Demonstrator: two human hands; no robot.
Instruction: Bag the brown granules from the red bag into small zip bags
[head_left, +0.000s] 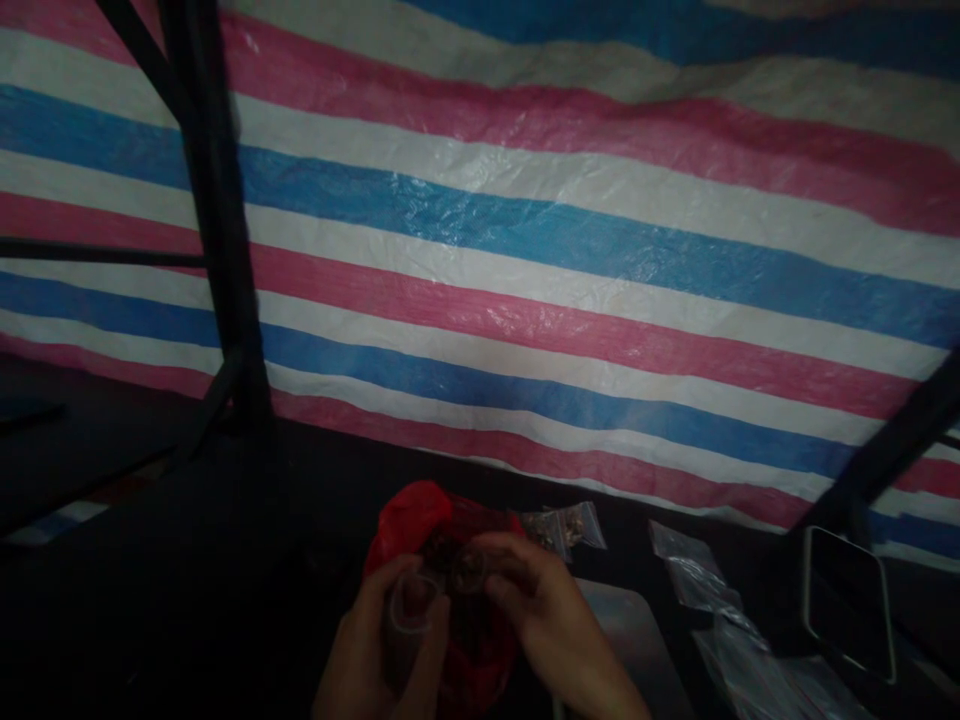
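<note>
My left hand (386,635) is wrapped round a small clear plastic cup (414,618), its round rim facing up. In the fingers of my right hand (529,590) is a small round clear piece (469,572), possibly a lid or another little cup; the dim light hides which. Both hands are over an open red plastic bag (409,512). Dark loose contents show inside the bag, too dim to name. The two held pieces are close together, with a narrow gap between them.
Small zip bags with brownish contents (574,525) lie behind my right hand. A flat silvery plate or device (626,630) is partly under my right forearm. Flat clear zip bags (739,630) and a phone (847,605) lie to the right. Striped sheeting (525,270) hangs behind, beside a dark post (217,220).
</note>
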